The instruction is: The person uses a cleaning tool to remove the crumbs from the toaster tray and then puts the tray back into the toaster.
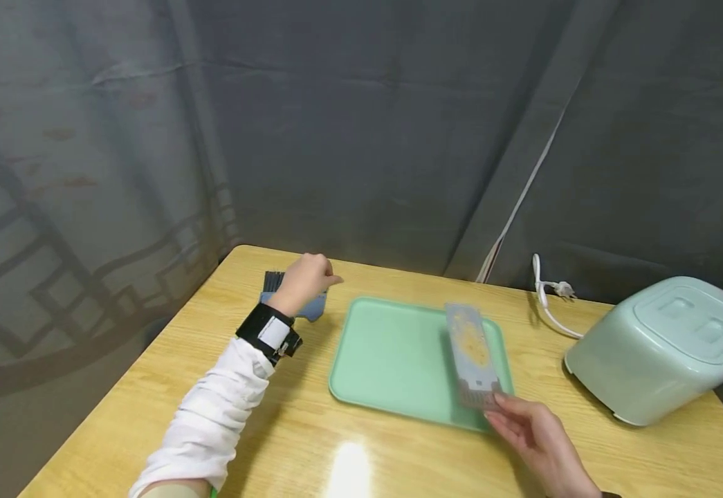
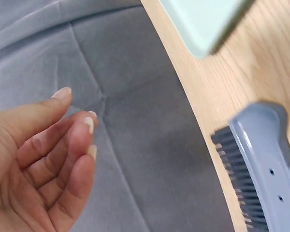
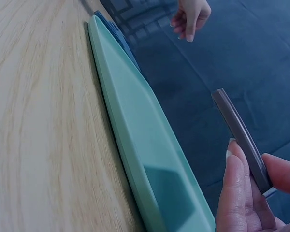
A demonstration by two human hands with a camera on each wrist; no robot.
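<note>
My right hand point(image 1: 538, 436) pinches the near end of a thin, flat grey rectangular piece point(image 1: 474, 346) with a yellowish patch, held over the right side of a green tray point(image 1: 392, 360). Seen edge-on in the right wrist view, the piece point(image 3: 241, 137) is a dark strip between thumb and fingers, raised above the tray. What kind of thing it is cannot be made out. My left hand point(image 1: 307, 280) hovers near a blue brush point(image 1: 313, 309) with dark bristles, partly hiding it. Its fingers point(image 2: 79, 140) are loosely curled with nothing between them.
A pale green toaster point(image 1: 666, 349) stands at the right of the wooden table point(image 1: 299, 422). Its white cord and plug point(image 1: 563, 289) lie near the back edge. A grey curtain point(image 1: 367, 138) hangs behind the table.
</note>
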